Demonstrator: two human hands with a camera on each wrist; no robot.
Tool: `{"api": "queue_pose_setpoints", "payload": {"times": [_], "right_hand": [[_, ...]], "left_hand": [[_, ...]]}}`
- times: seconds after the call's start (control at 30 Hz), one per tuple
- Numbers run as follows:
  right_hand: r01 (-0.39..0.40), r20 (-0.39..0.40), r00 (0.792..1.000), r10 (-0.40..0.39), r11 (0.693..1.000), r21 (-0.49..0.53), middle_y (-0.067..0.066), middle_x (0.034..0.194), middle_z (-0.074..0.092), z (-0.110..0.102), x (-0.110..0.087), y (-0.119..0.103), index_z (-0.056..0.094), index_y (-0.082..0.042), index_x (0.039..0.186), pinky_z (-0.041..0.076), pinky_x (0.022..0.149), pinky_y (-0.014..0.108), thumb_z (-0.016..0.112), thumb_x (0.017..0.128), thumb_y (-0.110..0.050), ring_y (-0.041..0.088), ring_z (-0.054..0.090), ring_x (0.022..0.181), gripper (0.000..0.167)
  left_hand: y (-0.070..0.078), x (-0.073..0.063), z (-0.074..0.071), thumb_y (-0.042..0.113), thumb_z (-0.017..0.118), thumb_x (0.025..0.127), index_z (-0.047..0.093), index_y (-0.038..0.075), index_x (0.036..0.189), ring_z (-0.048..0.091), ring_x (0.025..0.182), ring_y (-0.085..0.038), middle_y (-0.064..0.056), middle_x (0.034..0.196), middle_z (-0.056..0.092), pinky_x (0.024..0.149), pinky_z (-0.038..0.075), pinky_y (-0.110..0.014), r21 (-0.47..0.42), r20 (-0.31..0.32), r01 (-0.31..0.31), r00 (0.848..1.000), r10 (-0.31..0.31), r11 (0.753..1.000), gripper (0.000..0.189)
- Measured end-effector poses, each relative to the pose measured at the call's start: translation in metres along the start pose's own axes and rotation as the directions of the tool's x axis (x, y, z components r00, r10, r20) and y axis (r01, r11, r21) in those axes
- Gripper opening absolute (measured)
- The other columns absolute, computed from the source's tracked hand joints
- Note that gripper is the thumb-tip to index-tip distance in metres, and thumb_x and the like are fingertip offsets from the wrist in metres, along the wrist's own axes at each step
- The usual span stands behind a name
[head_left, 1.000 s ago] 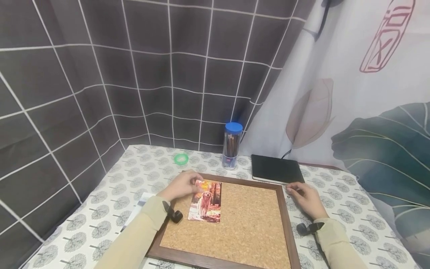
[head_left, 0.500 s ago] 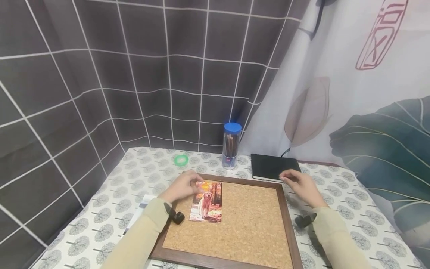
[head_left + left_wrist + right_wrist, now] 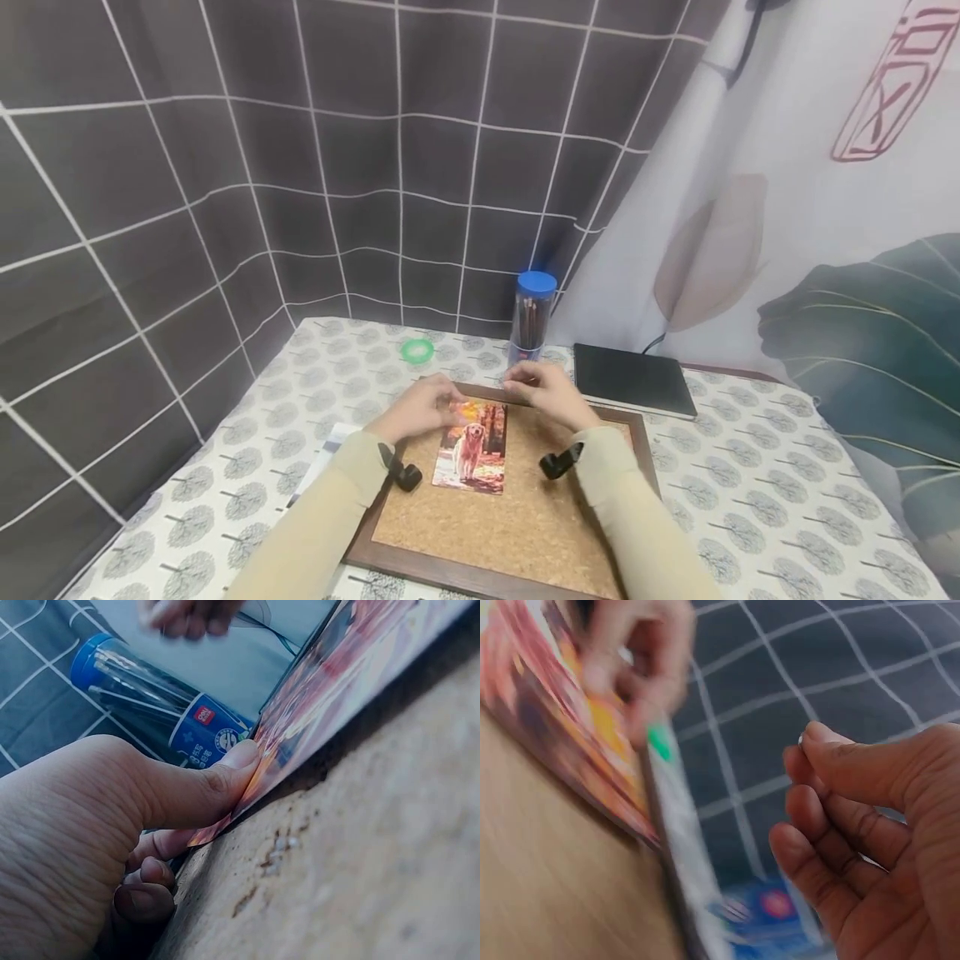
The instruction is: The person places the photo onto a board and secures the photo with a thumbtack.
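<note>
While the left hand (image 3: 429, 407) pinches a photo (image 3: 471, 454) at its upper left corner, with the thumb on the picture side, the right hand (image 3: 551, 393) is held in the air near the upper edge of the corkboard (image 3: 487, 537). The thumb and index finger of this right hand meet at their tips on a small pale thing (image 3: 801, 740), which is too small to be named with certainty; its other fingers are bent loosely. The photo, which shows a light golden dog before red and orange trees, is over the upper left part of the cork, inside the brown wooden frame, and the right hand does not touch it.

Behind the right hand stands a clear container (image 3: 531, 321) with a blue lid and thin sticks inside, its lower part partly hidden. To its left, a green ring (image 3: 417, 361) lies on the bench (image 3: 727, 492), whose cloth is printed with grey trees. On the other side lies a flat black item (image 3: 633, 379). A sheet (image 3: 324, 450) is partly covered by the left sleeve (image 3: 322, 508).
</note>
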State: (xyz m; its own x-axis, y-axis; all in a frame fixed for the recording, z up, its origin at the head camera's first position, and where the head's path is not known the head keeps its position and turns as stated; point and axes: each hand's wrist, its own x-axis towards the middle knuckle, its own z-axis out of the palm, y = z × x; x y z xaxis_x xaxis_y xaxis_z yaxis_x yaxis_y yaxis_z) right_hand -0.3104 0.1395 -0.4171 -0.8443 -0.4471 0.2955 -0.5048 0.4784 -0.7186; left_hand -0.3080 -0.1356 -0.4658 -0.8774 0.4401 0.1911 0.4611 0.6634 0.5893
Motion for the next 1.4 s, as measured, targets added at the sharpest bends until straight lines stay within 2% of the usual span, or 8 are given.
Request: {"api": "queue_pose_setpoints", "payload": {"times": [0.1, 0.17, 0.37, 0.53, 0.63, 0.83, 1.2, 1.4], "right_hand": [[-0.036, 0.039, 0.999, 0.035, 0.999, 0.031, -0.007, 0.095, 0.072, 0.026, 0.002, 0.003, 0.073, -0.017, 0.100, 0.053, 0.086, 0.039, 0.072, 0.093, -0.023, 0.012, 0.065, 0.089, 0.009], [-0.014, 0.066, 0.998, 0.014, 1.000, 0.005, -0.008, 0.093, 0.071, 0.039, 0.003, 0.007, 0.073, -0.016, 0.098, 0.052, 0.086, 0.038, 0.071, 0.094, -0.022, 0.011, 0.064, 0.087, 0.008], [0.020, 0.073, 0.997, -0.017, 0.999, -0.039, -0.011, 0.092, 0.070, 0.059, 0.005, 0.019, 0.072, -0.018, 0.094, 0.051, 0.087, 0.034, 0.072, 0.093, -0.023, 0.008, 0.063, 0.088, 0.005], [0.048, 0.040, 0.998, -0.046, 0.997, -0.064, -0.007, 0.097, 0.070, 0.062, 0.005, 0.018, 0.073, -0.014, 0.094, 0.050, 0.091, 0.038, 0.073, 0.092, -0.026, 0.011, 0.063, 0.093, 0.012], [0.059, 0.021, 0.998, -0.057, 0.994, -0.092, -0.005, 0.098, 0.070, 0.065, 0.004, 0.017, 0.073, -0.014, 0.093, 0.051, 0.090, 0.039, 0.073, 0.093, -0.025, 0.013, 0.063, 0.093, 0.011], [0.018, -0.011, 1.000, -0.019, 0.992, -0.121, -0.005, 0.097, 0.067, 0.068, 0.004, 0.018, 0.072, -0.016, 0.089, 0.050, 0.092, 0.038, 0.075, 0.091, -0.022, 0.013, 0.062, 0.093, 0.006], [0.009, 0.012, 1.000, -0.007, 0.984, -0.176, -0.005, 0.090, 0.062, 0.068, 0.004, 0.015, 0.072, -0.016, 0.088, 0.050, 0.083, 0.036, 0.075, 0.091, -0.019, 0.012, 0.058, 0.085, 0.005], [-0.021, 0.008, 1.000, 0.023, 0.981, -0.191, -0.005, 0.089, 0.061, 0.068, 0.005, 0.013, 0.072, -0.017, 0.086, 0.050, 0.083, 0.037, 0.076, 0.090, -0.020, 0.013, 0.057, 0.085, 0.007]], "left_hand": [[0.002, 0.002, 0.002, 0.045, 0.082, 0.080, 0.073, 0.022, 0.107, 0.059, 0.102, -0.016, 0.007, 0.109, 0.063, 0.095, 0.048, -0.043, 0.006, 0.010, -0.003, 1.000, 0.003, 1.000, 0.037], [0.002, 0.003, 0.002, 0.044, 0.082, 0.080, 0.073, 0.021, 0.108, 0.059, 0.103, -0.016, 0.006, 0.109, 0.063, 0.095, 0.048, -0.044, 0.008, 0.009, -0.004, 1.000, 0.004, 1.000, 0.037], [0.001, 0.002, -0.002, 0.036, 0.083, 0.079, 0.073, 0.020, 0.107, 0.058, 0.098, -0.017, 0.006, 0.105, 0.061, 0.092, 0.048, -0.044, -0.012, -0.004, 0.002, 1.000, -0.002, 1.000, 0.034], [0.002, 0.003, -0.003, 0.034, 0.084, 0.078, 0.073, 0.020, 0.106, 0.058, 0.099, -0.017, 0.006, 0.104, 0.061, 0.093, 0.048, -0.045, -0.011, 0.001, -0.002, 1.000, 0.002, 1.000, 0.033], [0.001, 0.002, -0.003, 0.035, 0.084, 0.078, 0.073, 0.020, 0.106, 0.059, 0.102, -0.018, 0.005, 0.106, 0.062, 0.095, 0.048, -0.045, -0.007, 0.005, 0.007, 1.000, -0.007, 1.000, 0.033], [0.002, 0.002, -0.002, 0.035, 0.084, 0.079, 0.073, 0.018, 0.106, 0.059, 0.105, -0.020, 0.003, 0.109, 0.064, 0.097, 0.047, -0.046, 0.000, 0.001, 0.010, 1.000, -0.010, 1.000, 0.034], [0.002, 0.001, -0.002, 0.035, 0.084, 0.079, 0.073, 0.019, 0.105, 0.059, 0.101, -0.017, 0.005, 0.106, 0.063, 0.094, 0.048, -0.044, 0.001, -0.003, 0.002, 1.000, -0.002, 1.000, 0.033], [0.004, 0.001, -0.003, 0.035, 0.084, 0.079, 0.073, 0.018, 0.105, 0.058, 0.101, -0.017, 0.005, 0.106, 0.063, 0.095, 0.048, -0.043, 0.007, 0.000, 0.003, 1.000, -0.003, 1.000, 0.033]]}}
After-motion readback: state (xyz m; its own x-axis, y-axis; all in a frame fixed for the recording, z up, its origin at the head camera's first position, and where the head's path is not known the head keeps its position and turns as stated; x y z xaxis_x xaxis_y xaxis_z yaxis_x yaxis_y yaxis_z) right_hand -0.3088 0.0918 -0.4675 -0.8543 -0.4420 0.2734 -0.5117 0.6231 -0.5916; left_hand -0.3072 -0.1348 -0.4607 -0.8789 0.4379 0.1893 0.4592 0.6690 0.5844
